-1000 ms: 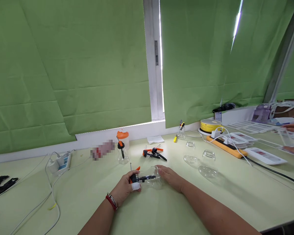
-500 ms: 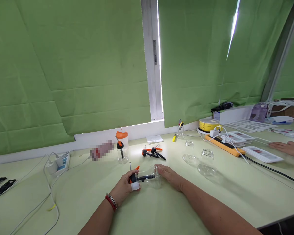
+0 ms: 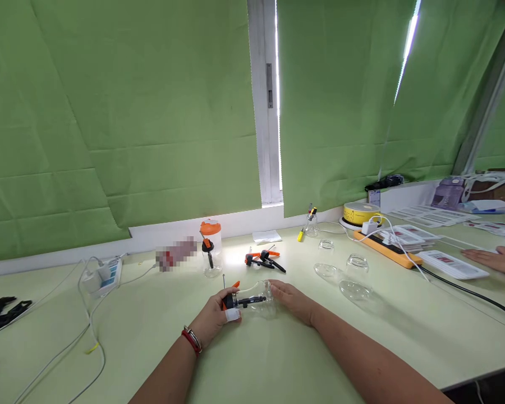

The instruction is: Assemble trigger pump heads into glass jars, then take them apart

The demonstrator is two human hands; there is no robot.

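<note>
Near the table's middle a clear glass bottle (image 3: 256,297) lies on its side between my hands, with a black-and-orange top and a black tube inside. My left hand (image 3: 215,315), with white tape on a finger, is closed round the top end. Against the bottle's base curls my right hand (image 3: 292,301), gripping it from the right. Just behind lie loose black-and-orange tops (image 3: 266,259) with thin metal rods. A similar fitted glass bottle (image 3: 211,262) stands upright at the back left.
Open glass jars (image 3: 357,269) stand on the right, near an orange power strip (image 3: 387,249) with white cables. Screwdrivers stand in a glass (image 3: 312,224) at the back. A white socket block (image 3: 109,278) and cables occupy the left. Another person's hand (image 3: 494,260) rests at far right.
My view has shifted slightly. Both hands keep hold of the glass bottle, with hardly any visible movement.
</note>
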